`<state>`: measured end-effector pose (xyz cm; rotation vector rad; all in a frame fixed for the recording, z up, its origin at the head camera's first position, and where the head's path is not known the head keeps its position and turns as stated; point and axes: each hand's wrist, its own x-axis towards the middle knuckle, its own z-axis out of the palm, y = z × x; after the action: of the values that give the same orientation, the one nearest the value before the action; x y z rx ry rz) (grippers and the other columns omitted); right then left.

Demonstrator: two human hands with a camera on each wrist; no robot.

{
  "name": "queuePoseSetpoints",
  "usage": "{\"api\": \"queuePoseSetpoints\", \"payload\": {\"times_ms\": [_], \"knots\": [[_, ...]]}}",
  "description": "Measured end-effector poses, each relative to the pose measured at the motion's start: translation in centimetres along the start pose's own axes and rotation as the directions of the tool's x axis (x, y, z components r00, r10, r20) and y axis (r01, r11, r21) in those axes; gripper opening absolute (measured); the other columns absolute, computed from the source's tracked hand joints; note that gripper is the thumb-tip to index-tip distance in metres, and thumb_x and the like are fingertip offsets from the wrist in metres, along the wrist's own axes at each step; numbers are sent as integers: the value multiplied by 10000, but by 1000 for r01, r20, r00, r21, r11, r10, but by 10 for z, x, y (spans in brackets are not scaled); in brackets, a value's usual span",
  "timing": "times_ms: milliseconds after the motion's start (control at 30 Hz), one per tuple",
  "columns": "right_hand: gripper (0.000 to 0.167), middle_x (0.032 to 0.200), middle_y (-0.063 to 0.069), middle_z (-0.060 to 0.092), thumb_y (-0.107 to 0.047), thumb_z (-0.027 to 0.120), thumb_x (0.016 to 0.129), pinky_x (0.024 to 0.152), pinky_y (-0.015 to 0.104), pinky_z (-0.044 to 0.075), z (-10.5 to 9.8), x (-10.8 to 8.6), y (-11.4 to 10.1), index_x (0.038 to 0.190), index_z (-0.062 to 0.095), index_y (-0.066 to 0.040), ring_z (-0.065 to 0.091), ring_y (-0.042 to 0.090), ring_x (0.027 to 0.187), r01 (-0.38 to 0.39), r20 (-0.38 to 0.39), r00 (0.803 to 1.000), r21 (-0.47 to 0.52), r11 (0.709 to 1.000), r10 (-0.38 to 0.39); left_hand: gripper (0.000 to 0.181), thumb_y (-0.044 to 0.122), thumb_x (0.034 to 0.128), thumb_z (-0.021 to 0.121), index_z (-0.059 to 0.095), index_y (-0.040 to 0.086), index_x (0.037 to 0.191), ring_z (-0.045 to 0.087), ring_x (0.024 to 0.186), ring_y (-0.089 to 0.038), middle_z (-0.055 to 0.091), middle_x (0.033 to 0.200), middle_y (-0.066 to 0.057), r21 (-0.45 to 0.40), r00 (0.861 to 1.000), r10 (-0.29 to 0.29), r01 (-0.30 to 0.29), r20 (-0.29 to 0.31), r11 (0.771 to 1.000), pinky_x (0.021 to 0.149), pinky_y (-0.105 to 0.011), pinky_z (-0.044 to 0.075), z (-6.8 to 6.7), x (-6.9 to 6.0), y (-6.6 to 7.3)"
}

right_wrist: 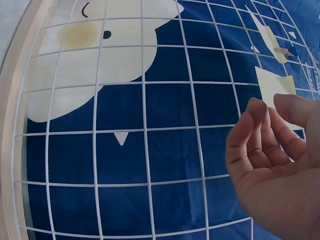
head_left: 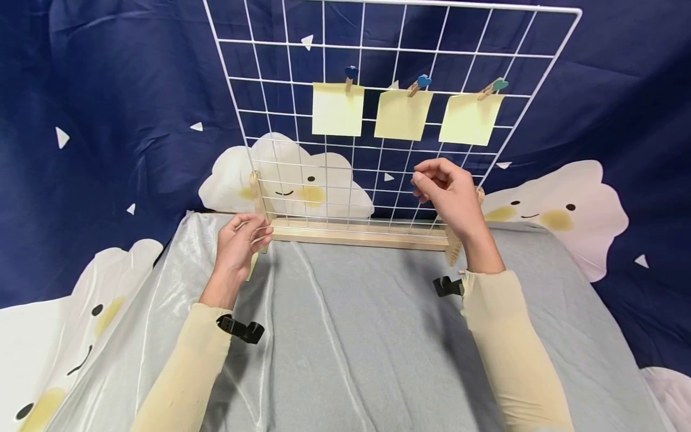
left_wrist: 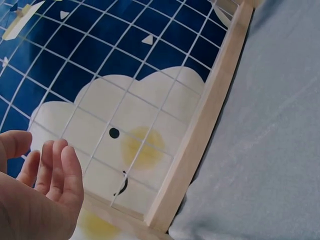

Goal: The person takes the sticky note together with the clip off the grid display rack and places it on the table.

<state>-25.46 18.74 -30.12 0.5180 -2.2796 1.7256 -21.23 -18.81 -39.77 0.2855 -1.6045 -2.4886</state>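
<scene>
In the head view, three yellow notes hang from the white wire grid (head_left: pixel 554 56): left (head_left: pixel 337 120), middle (head_left: pixel 400 123) and right (head_left: pixel 469 124), under a dark blue clip (head_left: pixel 351 72), a blue clip (head_left: pixel 423 81) and a green clip (head_left: pixel 499 84). The left hand (head_left: pixel 234 249) (left_wrist: pixel 50 200) is by the grid's lower left corner, fingers loosely bent, nothing visible in it. Below the notes, in front of the grid, is the right hand (head_left: pixel 450 195) (right_wrist: pixel 275 165), its fingers loosely bent and holding nothing visible.
A wooden stand (head_left: pixel 356 235) (left_wrist: pixel 202 130) supports the grid on a grey cloth (head_left: pixel 351 336). Another yellow piece (head_left: pixel 252 266) shows beside the left hand, partly hidden. A dark blue curtain (head_left: pixel 135 60) with clouds is behind.
</scene>
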Motion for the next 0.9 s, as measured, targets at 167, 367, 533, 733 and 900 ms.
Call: {"api": "queuePoseSetpoints", "payload": {"times_ms": [167, 367, 533, 733, 900], "knots": [[189, 877, 47, 655, -162, 673, 998, 669, 265, 576, 4, 6, -6, 1122, 665, -20, 644, 209, 753, 17, 10, 1000, 0, 1000, -17, 61, 33, 988, 630, 580, 51, 959, 709, 763, -150, 715, 893, -81, -3, 1000, -2, 2, 2, 1000, 697, -227, 615, 3, 0, 1], [178, 905, 139, 658, -162, 670, 1000, 664, 263, 566, 8, 11, -14, 1119, 672, -30, 635, 245, 753, 40, 25, 999, 1, 999, -40, 55, 29, 986, 631, 583, 53, 971, 714, 769, -141, 720, 872, -61, -12, 1000, -14, 14, 21, 1000, 713, -241, 619, 9, 1, 5], [153, 906, 157, 657, -143, 667, 999, 669, 252, 567, 12, 17, -21, 1111, 676, -39, 641, 224, 756, 64, 34, 997, 11, 998, -65, 63, 57, 982, 655, 595, 38, 979, 714, 768, -145, 714, 880, -75, -15, 999, 4, -3, 49, 1000, 708, -242, 618, 16, 3, 10], [153, 881, 75, 672, -114, 666, 995, 662, 247, 563, 18, 22, -30, 1107, 676, -11, 656, 241, 754, 67, 40, 997, 30, 997, -68, 66, 53, 980, 655, 591, 36, 987, 712, 756, -152, 718, 873, -88, -6, 998, -4, 5, 61, 1000, 707, -243, 618, 23, 4, 12], [158, 898, 105, 676, -119, 664, 996, 656, 252, 564, 21, 27, -35, 1110, 674, -9, 649, 199, 735, 82, 48, 995, 45, 996, -84, 56, 37, 991, 623, 572, 56, 978, 715, 764, -154, 710, 843, -45, 1, 997, -6, 6, 75, 1000, 722, -243, 616, 29, 6, 15]]}}
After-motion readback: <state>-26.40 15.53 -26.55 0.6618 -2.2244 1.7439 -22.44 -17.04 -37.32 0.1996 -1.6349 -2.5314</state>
